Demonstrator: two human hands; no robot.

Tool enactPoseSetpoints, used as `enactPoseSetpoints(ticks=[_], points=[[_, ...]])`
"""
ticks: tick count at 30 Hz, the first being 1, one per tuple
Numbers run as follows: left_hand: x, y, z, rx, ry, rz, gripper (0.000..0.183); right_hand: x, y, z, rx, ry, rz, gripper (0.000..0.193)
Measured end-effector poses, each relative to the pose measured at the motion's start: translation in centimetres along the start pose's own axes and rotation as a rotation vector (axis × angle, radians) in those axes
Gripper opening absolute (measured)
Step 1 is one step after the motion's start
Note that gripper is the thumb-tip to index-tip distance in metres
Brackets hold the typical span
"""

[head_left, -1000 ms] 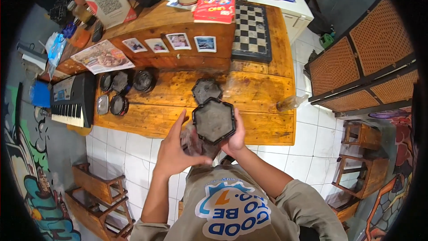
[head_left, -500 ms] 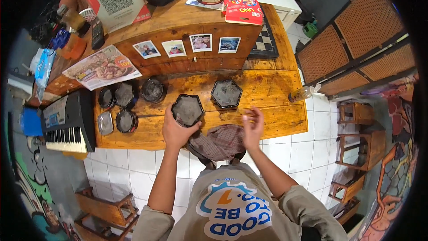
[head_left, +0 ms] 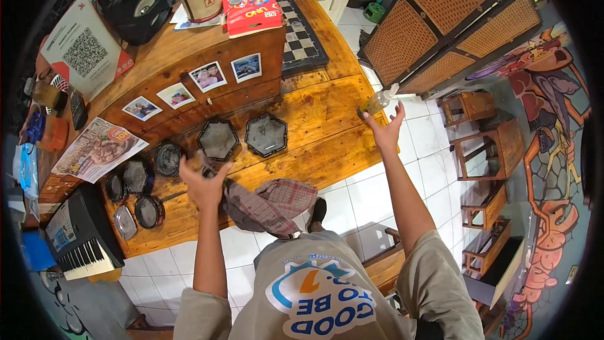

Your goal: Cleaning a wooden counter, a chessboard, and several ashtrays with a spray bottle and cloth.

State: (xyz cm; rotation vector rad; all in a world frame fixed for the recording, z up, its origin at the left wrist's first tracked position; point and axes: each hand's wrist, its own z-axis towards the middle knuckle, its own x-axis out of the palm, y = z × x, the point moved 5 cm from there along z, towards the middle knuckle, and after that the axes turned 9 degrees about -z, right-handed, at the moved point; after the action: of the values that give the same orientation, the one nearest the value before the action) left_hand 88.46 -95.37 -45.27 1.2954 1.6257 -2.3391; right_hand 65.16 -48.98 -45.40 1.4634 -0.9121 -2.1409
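Two black hexagonal ashtrays with grey, dusty insides, a left one [head_left: 218,140] and a right one [head_left: 266,135], sit side by side on the wooden table [head_left: 314,145]. Just in front of the left one is my left hand [head_left: 202,186], slightly blurred, its thumb and fingers apart and holding nothing I can see. A checked reddish-brown cloth [head_left: 277,201] hangs over the table's front edge, beside that hand. My right hand [head_left: 387,131] is spread open at the right end, next to a clear spray bottle [head_left: 379,101] with a white top; its fingers are not wrapped around the bottle.
Several smaller ashtrays, one a round one [head_left: 168,158], and a squarish metal dish [head_left: 125,222] stand at the left, beside a keyboard [head_left: 78,239]. A raised wooden shelf [head_left: 182,50] runs along the back. A checkerboard [head_left: 302,34] lies behind, near a woven folding screen [head_left: 440,19].
My left hand has let go of the hexagonal ashtray, which now stands on the table beside the other. My right hand has moved right to the spray bottle. The view has turned rightward.
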Motion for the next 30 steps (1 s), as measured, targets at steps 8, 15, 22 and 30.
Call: enactPoseSetpoints(ticks=[8,15,22,30], points=[[-1.8,-0.5,-8.8,-0.114,0.812,0.59,0.081,1.2,3.7,2.7,-0.158,0.194,0.332,0.081],[5.7,-15.2,-10.7,-0.317,0.562,-0.619,0.039,-4.0,5.3,-1.9,-0.116,0.458,0.678,0.086],[13.0,-22.5,-8.5,-0.026,0.333,-0.843,0.04,-4.6,5.6,-6.2,-0.217,0.853,0.791,0.084],[-0.2,-3.6,-1.2,0.04,-0.362,-0.114,0.079,-3.2,7.5,-10.5,-0.038,1.054,0.761,0.065]])
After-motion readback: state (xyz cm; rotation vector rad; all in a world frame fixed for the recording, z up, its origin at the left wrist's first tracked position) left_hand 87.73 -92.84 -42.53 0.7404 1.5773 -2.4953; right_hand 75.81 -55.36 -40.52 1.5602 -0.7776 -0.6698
